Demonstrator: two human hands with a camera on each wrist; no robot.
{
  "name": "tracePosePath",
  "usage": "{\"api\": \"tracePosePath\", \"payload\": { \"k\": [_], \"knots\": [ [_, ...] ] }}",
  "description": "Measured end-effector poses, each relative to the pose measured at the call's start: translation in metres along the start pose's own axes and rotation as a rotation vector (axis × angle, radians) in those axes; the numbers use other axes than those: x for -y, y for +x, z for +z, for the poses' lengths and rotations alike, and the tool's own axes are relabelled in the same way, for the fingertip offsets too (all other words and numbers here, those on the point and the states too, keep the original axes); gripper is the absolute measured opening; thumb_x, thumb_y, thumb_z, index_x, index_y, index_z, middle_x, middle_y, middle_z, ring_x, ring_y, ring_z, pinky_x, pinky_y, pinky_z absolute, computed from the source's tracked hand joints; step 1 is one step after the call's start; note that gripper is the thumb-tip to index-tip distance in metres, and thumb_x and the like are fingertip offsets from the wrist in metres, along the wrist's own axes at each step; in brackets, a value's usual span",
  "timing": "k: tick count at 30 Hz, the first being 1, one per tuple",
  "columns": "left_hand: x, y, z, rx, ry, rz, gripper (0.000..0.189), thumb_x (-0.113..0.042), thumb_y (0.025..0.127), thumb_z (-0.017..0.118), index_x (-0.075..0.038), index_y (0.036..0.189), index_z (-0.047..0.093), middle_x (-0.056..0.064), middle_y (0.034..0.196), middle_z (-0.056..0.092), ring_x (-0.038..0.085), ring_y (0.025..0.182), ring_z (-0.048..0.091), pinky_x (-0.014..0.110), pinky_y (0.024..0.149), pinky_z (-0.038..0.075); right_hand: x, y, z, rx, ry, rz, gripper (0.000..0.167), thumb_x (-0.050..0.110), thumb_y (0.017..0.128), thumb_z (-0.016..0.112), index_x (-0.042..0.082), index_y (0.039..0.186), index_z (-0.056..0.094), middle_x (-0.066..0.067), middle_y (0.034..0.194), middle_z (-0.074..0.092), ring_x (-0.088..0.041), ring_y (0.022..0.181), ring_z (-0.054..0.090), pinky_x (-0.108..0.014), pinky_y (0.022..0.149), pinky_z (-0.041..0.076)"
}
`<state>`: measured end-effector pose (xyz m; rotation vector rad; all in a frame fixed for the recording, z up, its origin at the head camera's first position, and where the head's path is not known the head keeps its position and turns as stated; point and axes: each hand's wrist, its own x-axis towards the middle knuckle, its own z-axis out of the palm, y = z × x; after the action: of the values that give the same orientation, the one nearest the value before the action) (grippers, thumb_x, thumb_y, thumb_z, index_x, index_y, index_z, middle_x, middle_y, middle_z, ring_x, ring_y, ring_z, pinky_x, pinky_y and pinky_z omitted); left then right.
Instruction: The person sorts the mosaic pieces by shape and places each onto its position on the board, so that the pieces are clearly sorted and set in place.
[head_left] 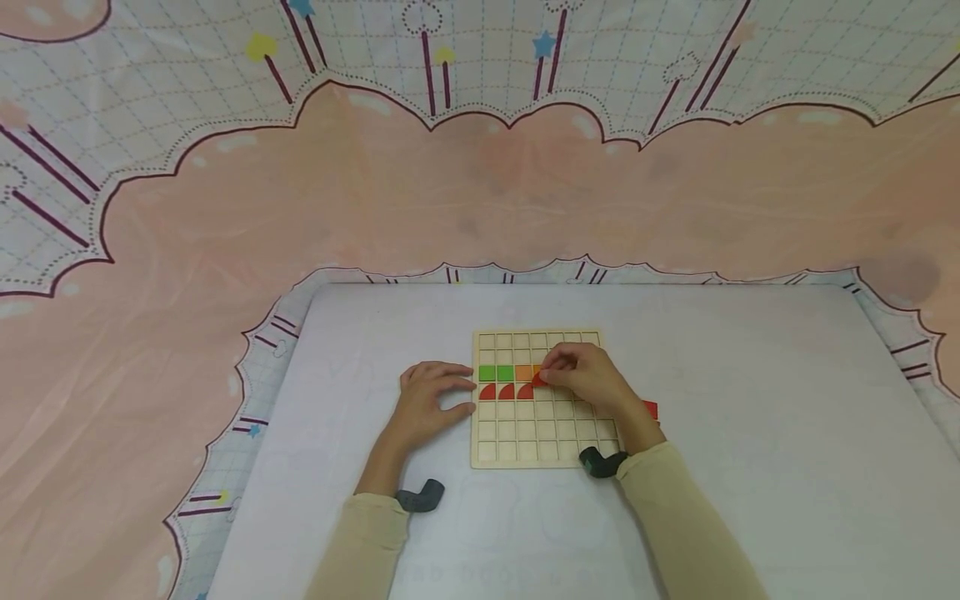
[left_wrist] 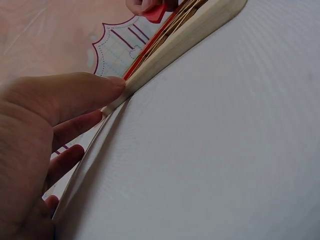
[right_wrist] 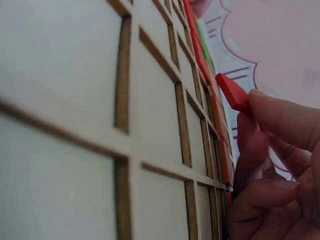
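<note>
A wooden grid board (head_left: pixel 517 429) lies on the white table. Two green squares (head_left: pixel 496 373) and an orange square (head_left: pixel 523 372) sit in one row, with more orange showing by the right fingers. Just below them, red quarter-circle pieces (head_left: pixel 487 392) fill three cells. My right hand (head_left: pixel 592 379) pinches another red piece (right_wrist: pixel 233 94) between thumb and fingertips, raised over the board beside the last red one. At the board's left edge, my left hand (head_left: pixel 426 406) has its fingers spread, thumb tip against the wooden side in the left wrist view.
Partly hidden by the right wrist, a red item (head_left: pixel 651 409) lies just off the board's right side. Dark wrist-worn devices (head_left: pixel 422 496) sit at both cuffs. Beyond the white tabletop (head_left: pixel 750 375) hangs a patterned pink cloth (head_left: pixel 480 192).
</note>
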<state>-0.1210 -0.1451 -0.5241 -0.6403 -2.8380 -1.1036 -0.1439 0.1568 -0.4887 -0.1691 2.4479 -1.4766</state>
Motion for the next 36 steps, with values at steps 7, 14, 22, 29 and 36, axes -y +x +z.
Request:
{"api": "tracePosePath", "payload": {
  "k": [7,14,22,29,36],
  "knots": [
    [0.001,0.000,0.000,0.001,0.003,0.001,0.028,-0.028,0.082,0.083,-0.023,0.108,0.078,-0.005,0.132,0.068,0.024,0.130,0.051,0.056,0.116,0.019,-0.006,0.004,-0.001,0.041,0.050,0.038,0.006,0.015,0.090,0.076,0.012,0.093,0.073,-0.004,0.087,0.068,-0.021,0.083,0.059,-0.031,0.076,0.048],
    [0.001,0.000,0.000,-0.002,-0.001,0.005,0.027,-0.027,0.081,0.083,-0.023,0.108,0.078,-0.005,0.132,0.069,0.024,0.129,0.051,0.055,0.115,0.020,-0.011,0.006,-0.003,0.057,0.026,0.032,0.006,0.014,0.089,0.077,0.012,0.091,0.073,-0.004,0.085,0.067,-0.021,0.082,0.058,-0.031,0.075,0.048],
    [0.001,0.000,0.000,-0.004,0.000,0.013,0.027,-0.027,0.081,0.083,-0.022,0.107,0.078,-0.004,0.131,0.069,0.024,0.129,0.052,0.056,0.115,0.020,-0.012,0.005,-0.004,0.065,-0.085,-0.015,0.006,0.017,0.086,0.079,0.016,0.084,0.074,-0.001,0.078,0.063,-0.020,0.073,0.054,-0.032,0.067,0.044],
    [0.002,0.000,0.001,-0.006,0.000,0.012,0.027,-0.027,0.081,0.084,-0.023,0.107,0.078,-0.005,0.131,0.069,0.024,0.129,0.051,0.055,0.115,0.020,-0.011,0.006,-0.006,0.079,-0.171,-0.064,0.008,0.019,0.084,0.081,0.021,0.081,0.074,0.002,0.074,0.063,-0.017,0.071,0.055,-0.030,0.065,0.045],
    [0.002,0.000,0.002,-0.003,0.000,0.003,0.027,-0.027,0.081,0.083,-0.023,0.107,0.078,-0.006,0.132,0.068,0.023,0.129,0.051,0.055,0.116,0.020,-0.010,0.006,-0.008,0.118,-0.179,-0.049,0.012,0.020,0.081,0.085,0.018,0.085,0.074,0.001,0.076,0.063,-0.018,0.074,0.055,-0.029,0.066,0.045]
  ]
}}
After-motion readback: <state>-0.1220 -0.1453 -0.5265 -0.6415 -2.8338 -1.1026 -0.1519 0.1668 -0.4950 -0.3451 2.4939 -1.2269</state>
